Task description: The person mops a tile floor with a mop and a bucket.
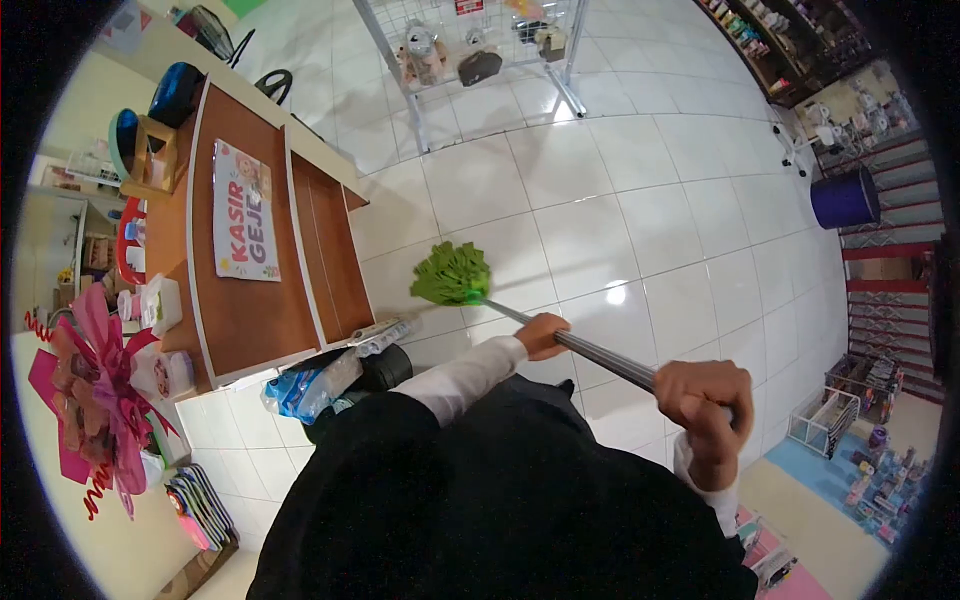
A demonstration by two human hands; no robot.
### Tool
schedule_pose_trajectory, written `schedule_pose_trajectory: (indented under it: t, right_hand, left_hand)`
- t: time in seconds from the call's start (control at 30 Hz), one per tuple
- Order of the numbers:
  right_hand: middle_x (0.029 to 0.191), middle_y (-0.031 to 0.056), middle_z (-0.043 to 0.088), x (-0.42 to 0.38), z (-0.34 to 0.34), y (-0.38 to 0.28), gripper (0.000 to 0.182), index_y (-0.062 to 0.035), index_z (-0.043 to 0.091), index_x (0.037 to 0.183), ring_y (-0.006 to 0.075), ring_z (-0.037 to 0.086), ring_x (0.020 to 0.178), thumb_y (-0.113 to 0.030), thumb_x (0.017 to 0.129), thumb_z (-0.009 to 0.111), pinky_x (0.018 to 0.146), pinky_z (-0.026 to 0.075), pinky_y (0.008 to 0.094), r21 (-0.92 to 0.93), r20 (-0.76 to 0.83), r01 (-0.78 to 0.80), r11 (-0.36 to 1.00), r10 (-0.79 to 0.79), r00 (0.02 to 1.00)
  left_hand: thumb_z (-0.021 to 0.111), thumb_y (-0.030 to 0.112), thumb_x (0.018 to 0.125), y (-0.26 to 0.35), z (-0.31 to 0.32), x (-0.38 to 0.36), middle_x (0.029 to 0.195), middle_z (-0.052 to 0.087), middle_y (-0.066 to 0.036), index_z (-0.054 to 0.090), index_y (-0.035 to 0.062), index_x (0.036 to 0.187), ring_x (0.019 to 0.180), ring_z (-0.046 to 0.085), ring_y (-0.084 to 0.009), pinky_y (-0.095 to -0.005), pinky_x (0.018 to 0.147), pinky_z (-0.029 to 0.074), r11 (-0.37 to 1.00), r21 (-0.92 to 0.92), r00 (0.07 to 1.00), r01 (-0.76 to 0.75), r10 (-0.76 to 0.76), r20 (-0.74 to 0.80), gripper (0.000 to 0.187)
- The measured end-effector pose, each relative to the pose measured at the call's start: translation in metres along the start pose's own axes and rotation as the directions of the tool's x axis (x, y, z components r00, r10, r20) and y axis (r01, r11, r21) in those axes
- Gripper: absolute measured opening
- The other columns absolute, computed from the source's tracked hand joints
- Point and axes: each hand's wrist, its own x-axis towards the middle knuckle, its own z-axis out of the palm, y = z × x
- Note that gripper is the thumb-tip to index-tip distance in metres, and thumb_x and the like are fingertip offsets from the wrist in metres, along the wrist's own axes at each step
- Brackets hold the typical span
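A mop with a striped metal handle (608,356) slants across the middle of the view. Its green strand head (450,273) lies spread on the white tiled floor, near the wooden counter. My left hand (542,337) is wrapped round the lower part of the handle. Farther up, at the handle's top end, my right hand (704,396) is closed in a fist around it. Both forearms wear white sleeves, and dark clothing covers the bottom of the view.
On my left stands a brown counter (255,320) bearing a sign (247,213). Plastic-wrapped bottles (312,388) and a black bin (385,368) sit by its near corner. Ahead is a wire display rack (480,50). A purple bucket (845,198) stands at right beside a folding gate (893,290).
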Motion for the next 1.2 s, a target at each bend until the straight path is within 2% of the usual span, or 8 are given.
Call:
schedule_pose_trajectory:
  t: [0.07, 0.1, 0.43, 0.53, 0.67, 0.8, 0.9, 1.2]
  right_hand:
    - [0.044, 0.0085, 0.038, -0.013, -0.005, -0.019, 0.018, 0.0021, 0.038, 0.048, 0.0195, 0.038, 0.04, -0.005, 0.059, 0.05, 0.043, 0.032, 0.0312, -0.11, -0.034, -0.01, 0.994, 0.006, 0.999]
    - [0.044, 0.0089, 0.038, -0.018, -0.008, -0.026, 0.017, 0.0018, 0.038, 0.048, 0.0204, 0.038, 0.039, -0.005, 0.057, 0.05, 0.043, 0.032, 0.0313, -0.169, -0.023, -0.003, 0.986, 0.0, 1.0]
    - [0.046, 0.0095, 0.03, -0.037, -0.049, -0.005, 0.025, -0.0036, 0.031, 0.047, 0.029, 0.035, 0.04, -0.005, 0.055, 0.055, 0.042, 0.027, 0.0382, -0.531, 0.362, 0.203, 0.823, 0.003, 0.932]
    - [0.046, 0.0094, 0.031, -0.042, -0.058, 0.015, 0.026, -0.0046, 0.031, 0.047, 0.0287, 0.035, 0.04, -0.004, 0.055, 0.055, 0.042, 0.027, 0.038, -0.371, 0.529, 0.275, 0.887, -0.042, 0.848]
    - [0.045, 0.0075, 0.028, -0.054, -0.079, -0.003, 0.029, -0.0053, 0.027, 0.048, 0.0279, 0.033, 0.039, -0.007, 0.057, 0.055, 0.041, 0.027, 0.0374, -0.236, 0.512, 0.258, 0.937, -0.106, 0.852]
    - [0.046, 0.0071, 0.039, -0.065, -0.091, -0.022, 0.028, -0.0041, 0.032, 0.046, 0.0232, 0.036, 0.038, -0.013, 0.058, 0.056, 0.044, 0.031, 0.0342, 0.002, 0.274, 0.127, 0.992, -0.123, 0.954]
    - [0.046, 0.0073, 0.041, -0.07, -0.093, -0.012, 0.03, -0.0032, 0.033, 0.045, 0.023, 0.038, 0.04, -0.015, 0.06, 0.056, 0.047, 0.033, 0.034, 0.096, 0.25, 0.086, 0.992, -0.108, 0.962]
    - [0.056, 0.0125, 0.045, -0.073, -0.057, 0.071, 0.027, 0.0015, 0.041, 0.055, 0.0281, 0.046, 0.054, -0.016, 0.073, 0.053, 0.058, 0.039, 0.0362, 0.107, 0.333, 0.08, 0.991, -0.111, 0.936]
  left_hand:
    - [0.061, 0.019, 0.069, 0.022, 0.025, 0.019, 0.063, 0.053, -0.015, 0.049, 0.0053, 0.062, 0.066, 0.054, -0.036, -0.0443, 0.06, 0.042, 0.997, -0.001, 0.997, -0.077, 0.077, -0.026, 0.019]
    - [0.052, 0.048, 0.082, 0.034, 0.036, 0.03, 0.06, 0.053, -0.016, 0.047, 0.0029, 0.052, 0.06, 0.053, -0.0333, -0.0422, 0.059, 0.042, 0.995, -0.047, 0.995, -0.084, 0.082, -0.056, 0.054]
    - [0.065, 0.039, 0.075, 0.049, 0.116, 0.13, 0.06, 0.053, -0.016, 0.05, 0.0041, 0.053, 0.061, 0.052, -0.0327, -0.0398, 0.057, 0.042, 0.97, -0.163, 0.976, -0.18, 0.156, -0.152, 0.044]
    - [0.066, 0.037, 0.074, 0.04, 0.127, 0.136, 0.061, 0.053, -0.015, 0.05, 0.0039, 0.057, 0.062, 0.052, -0.0328, -0.0395, 0.057, 0.042, 0.962, -0.121, 0.962, -0.245, 0.226, -0.156, 0.04]
    - [0.065, 0.033, 0.073, 0.057, 0.123, 0.121, 0.063, 0.053, -0.014, 0.051, 0.0044, 0.063, 0.064, 0.053, -0.0328, -0.0394, 0.057, 0.042, 0.952, -0.12, 0.948, -0.281, 0.256, -0.192, 0.034]
    - [0.061, 0.03, 0.074, 0.059, 0.112, 0.084, 0.072, 0.057, -0.011, 0.053, 0.0089, 0.07, 0.077, 0.056, -0.031, -0.0433, 0.065, 0.042, 0.991, -0.115, 0.994, -0.067, 0.057, -0.09, 0.023]
    - [0.06, 0.033, 0.074, 0.062, 0.082, 0.044, 0.077, 0.058, -0.01, 0.055, 0.0101, 0.072, 0.081, 0.057, -0.0307, -0.0449, 0.069, 0.041, 0.992, 0.123, 0.999, -0.01, 0.015, -0.038, 0.023]
    - [0.061, 0.023, 0.067, -0.026, 0.027, -0.036, 0.066, 0.058, -0.013, 0.055, 0.0102, 0.063, 0.069, 0.057, -0.035, -0.0456, 0.063, 0.044, 0.945, 0.3, 0.99, 0.126, -0.138, 0.016, 0.015]
